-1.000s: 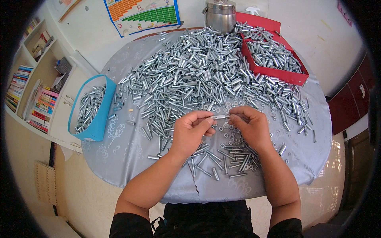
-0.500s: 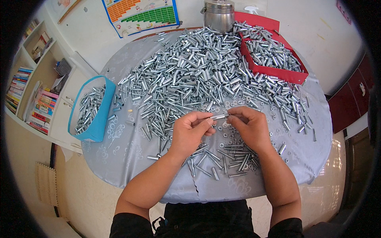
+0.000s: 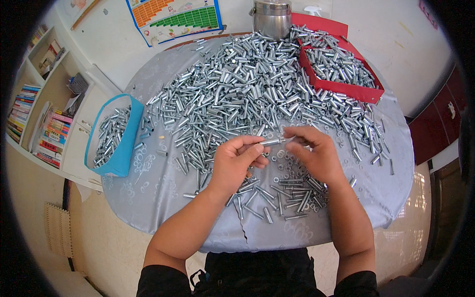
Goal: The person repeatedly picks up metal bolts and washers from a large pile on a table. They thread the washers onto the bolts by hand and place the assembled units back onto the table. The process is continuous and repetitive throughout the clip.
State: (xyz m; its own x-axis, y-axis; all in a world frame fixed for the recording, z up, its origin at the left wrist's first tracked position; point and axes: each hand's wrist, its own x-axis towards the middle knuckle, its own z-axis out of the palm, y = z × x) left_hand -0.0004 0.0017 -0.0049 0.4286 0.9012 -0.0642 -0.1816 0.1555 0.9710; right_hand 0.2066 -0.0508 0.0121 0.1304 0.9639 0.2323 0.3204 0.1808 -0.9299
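My left hand [image 3: 232,162] pinches a silvery sleeve anchor bolt [image 3: 271,142] between thumb and fingers, its free end pointing right. Beside that end is my right hand [image 3: 319,156], thumb and forefinger parted and a little blurred, with nothing visible between them. Under and between the hands lie loose nuts and washers [image 3: 293,171]. Closer to me, a small group of bolts [image 3: 297,195] rests on the grey tablecloth [image 3: 163,198]. Beyond the hands spreads a large heap of metal sleeves and bolts [image 3: 237,94].
At the left stands a blue fabric bin [image 3: 123,153] holding metal parts. A red box [image 3: 341,89] full of parts is at the far right, near a steel canister [image 3: 272,22]. A bookshelf [image 3: 54,94] lines the left wall.
My right hand's thumb and forefinger have come away from the bolt's end and spread apart. The left hand keeps hold of the bolt, almost in place.
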